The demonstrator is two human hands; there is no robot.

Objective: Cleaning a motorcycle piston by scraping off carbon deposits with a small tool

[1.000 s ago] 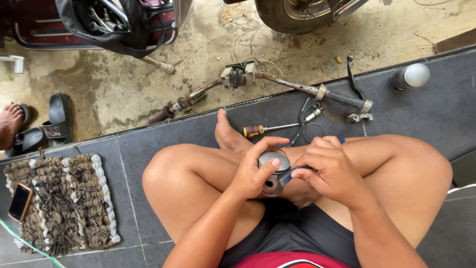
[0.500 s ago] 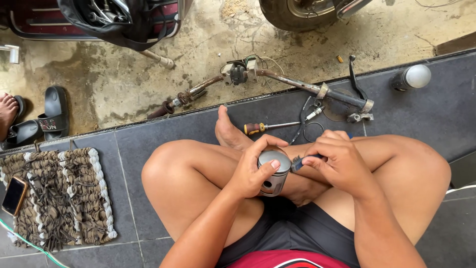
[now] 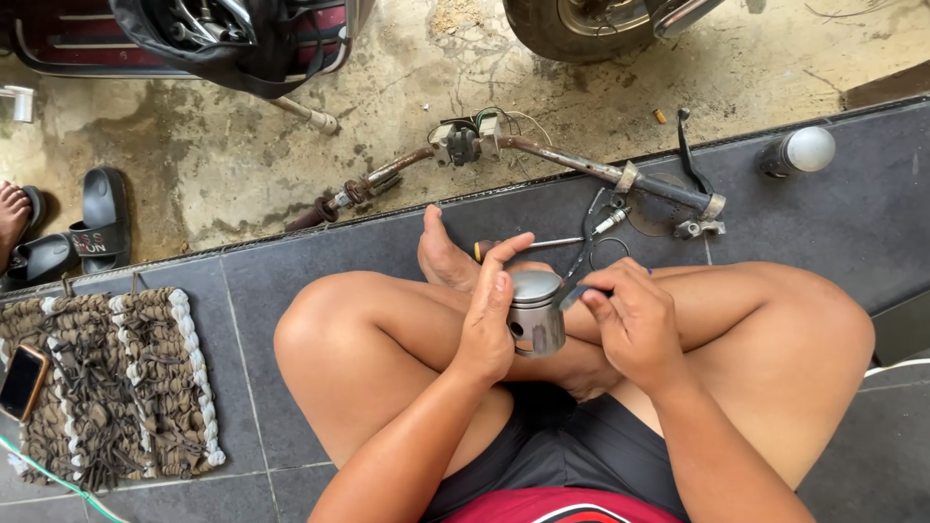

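From the head camera, both forearms reach forward over the person's crossed bare legs, and the hands meet above the shins. The left hand (image 3: 487, 324) is curled around the side of a grey cylindrical metal piston (image 3: 536, 312), thumb and fingers closed on it, index finger raised past its domed top. The right hand (image 3: 635, 324) is closed in a pinch on a small dark tool (image 3: 572, 295) whose tip touches the piston's upper edge.

Beyond the feet, on the dark grey tiled floor (image 3: 833, 228), lie a screwdriver with a yellow-and-black handle (image 3: 528, 246) and a rusty metal handlebar with wires and a lever (image 3: 542, 160); a grey spray can with a white cap (image 3: 796, 152) lies at the right. At the left are a woven rag mat (image 3: 116, 383), a phone (image 3: 21, 381) on it, and black sandals (image 3: 82, 228).
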